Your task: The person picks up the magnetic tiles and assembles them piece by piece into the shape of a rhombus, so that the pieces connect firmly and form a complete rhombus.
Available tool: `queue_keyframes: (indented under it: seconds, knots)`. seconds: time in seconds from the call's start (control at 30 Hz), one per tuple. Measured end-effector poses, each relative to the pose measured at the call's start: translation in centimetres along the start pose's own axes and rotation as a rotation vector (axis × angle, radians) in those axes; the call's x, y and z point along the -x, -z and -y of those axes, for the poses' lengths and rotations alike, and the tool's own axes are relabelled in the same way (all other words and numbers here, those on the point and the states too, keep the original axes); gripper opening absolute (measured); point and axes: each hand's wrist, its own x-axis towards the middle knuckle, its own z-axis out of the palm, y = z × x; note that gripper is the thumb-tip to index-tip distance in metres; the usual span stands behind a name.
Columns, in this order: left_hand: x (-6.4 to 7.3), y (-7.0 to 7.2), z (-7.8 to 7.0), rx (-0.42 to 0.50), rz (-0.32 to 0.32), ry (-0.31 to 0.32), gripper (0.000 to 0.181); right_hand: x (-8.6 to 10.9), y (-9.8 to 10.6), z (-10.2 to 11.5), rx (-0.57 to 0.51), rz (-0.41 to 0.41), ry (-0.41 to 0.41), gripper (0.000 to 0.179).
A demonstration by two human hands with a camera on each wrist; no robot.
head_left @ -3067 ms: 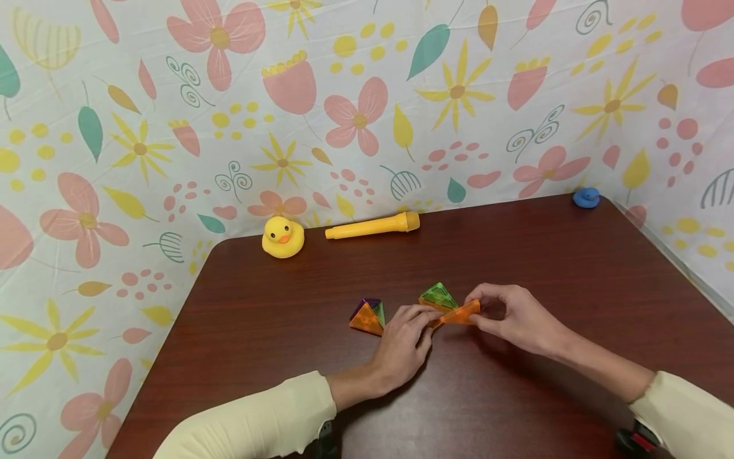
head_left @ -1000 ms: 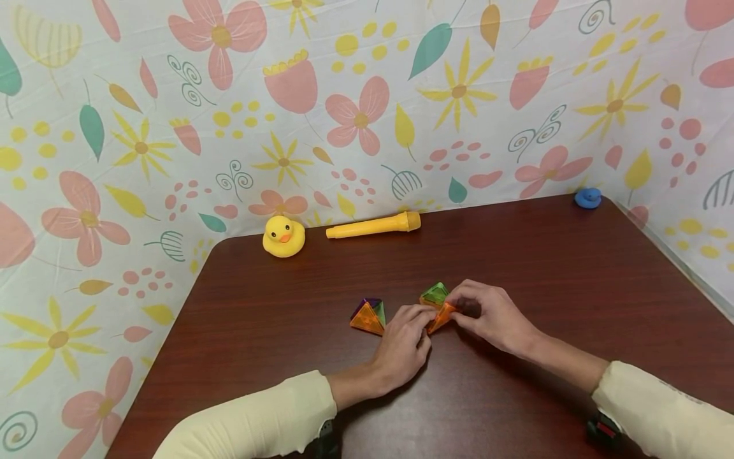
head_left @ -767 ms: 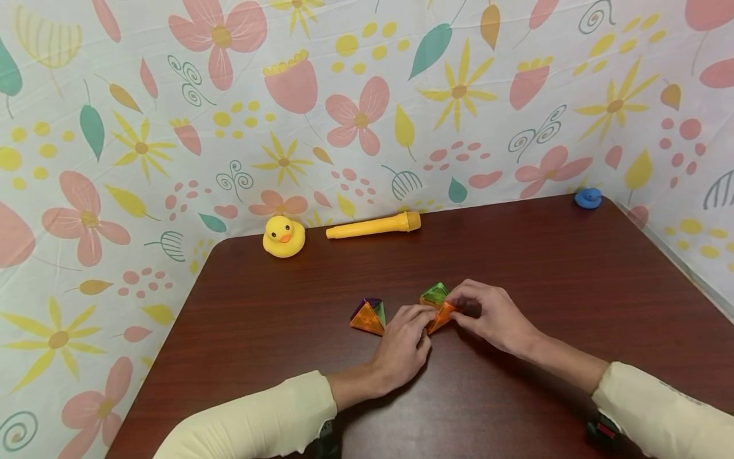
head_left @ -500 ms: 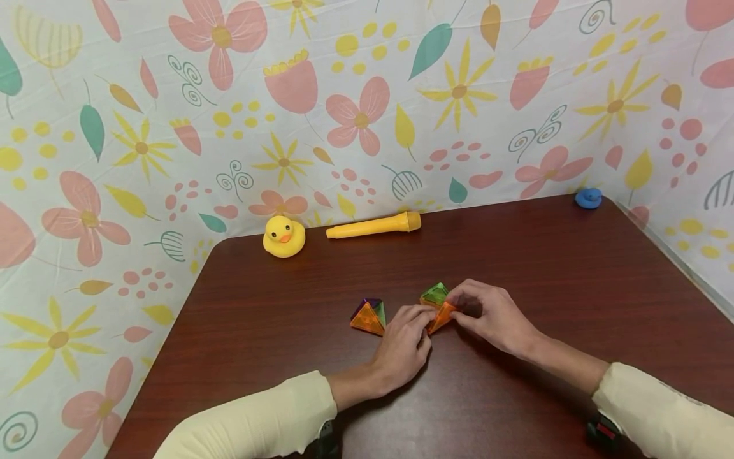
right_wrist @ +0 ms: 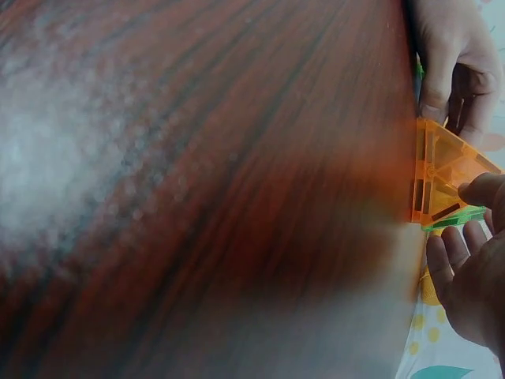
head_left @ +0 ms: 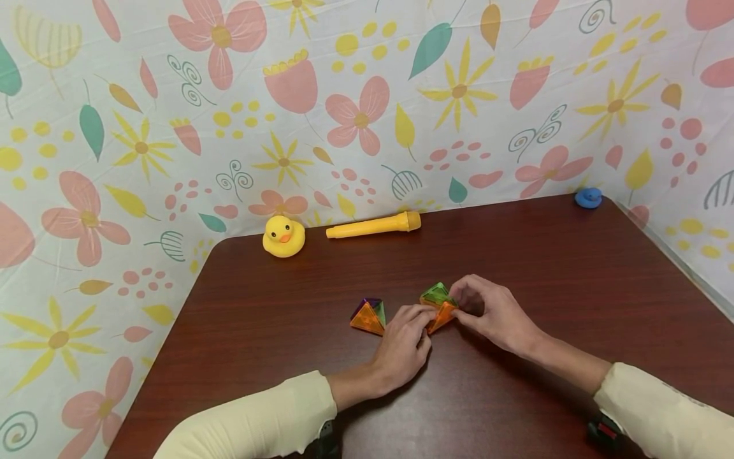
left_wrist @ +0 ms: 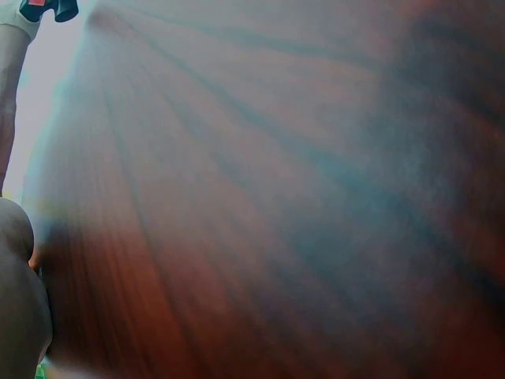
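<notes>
On the table (head_left: 493, 395), an orange triangular magnetic tile (head_left: 440, 317) leans up in front of a green magnetic tile (head_left: 437, 293), with more orange low beneath the green. My left hand (head_left: 404, 347) holds the left side of this small group, its fingertips over the orange edge. From the right, my right hand (head_left: 501, 315) keeps its thumb on the orange tile and its forefinger beside the green one. The right wrist view shows the orange tile (right_wrist: 450, 170) with that thumb (right_wrist: 477, 189) on its face. In the left wrist view the tiles are almost wholly hidden.
Left of the left hand sits a small pyramid (head_left: 367, 317) of orange, green and purple tiles. Along the back edge are a yellow rubber duck (head_left: 283, 237), a yellow toy microphone (head_left: 373, 225) and a blue duck (head_left: 588, 198). A flowered cloth (head_left: 355, 127) hangs behind.
My right hand has brought the orange tile leftward and upright against the group. In the last half second its forefinger has lifted off the tile's tip toward the green. The left hand stays put.
</notes>
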Motion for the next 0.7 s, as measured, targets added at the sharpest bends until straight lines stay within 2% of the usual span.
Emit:
queue_keyframes:
  seconds: [0.2,0.47,0.7]
  knots:
    - [0.04,0.06,0.01,-0.008,0.005,0.002,0.035,-0.20,0.07,-0.15,-0.003,0.008,0.038,0.051]
    - [0.06,0.00,0.02,-0.013,0.018,0.011,0.036,-0.40,0.29,-0.31,-0.039,0.075,-0.035,0.059]
    - [0.07,-0.05,0.08,-0.018,0.012,0.005,0.036,-0.32,0.41,-0.46,-0.006,0.127,-0.036,0.062]
